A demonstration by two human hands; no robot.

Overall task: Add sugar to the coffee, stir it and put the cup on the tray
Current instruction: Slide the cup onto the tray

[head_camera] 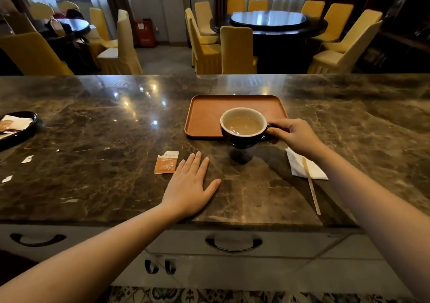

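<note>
The fingers [278, 125] of the right hand [294, 135] are closed around the handle of the cup [243, 128], thumb on top, gripping it on its right side. The cup is dark outside and pale inside, holds light brown coffee, and is carried upright and clear of the counter [93, 128]; its reflection shows on the stone directly beneath it. It sits in view over the near right edge of the tray [209, 114], partly above the tray and partly above the bare counter; whether its base touches the tray rim cannot be told. The left hand [190, 184] lies flat, palm down, fingers extended and slightly spread, holding nothing, on the counter to the near left of the cup. Just beside its fingertips, on the left, lies the sugar packet [166, 162], orange and white, its top corner torn open, flat on the stone. To the right of the cup, partly under the right forearm, a white napkin [304, 165] lies on the counter with the wooden stirrer [311, 186] resting across it, its near end extending onto the stone. The tray is orange-brown, rectangular with rounded corners, toward the far side of the counter. At the far left edge, a dark dish [28, 125] holds paper items. Small torn paper scraps [27, 159] lie on the counter near it.
</note>
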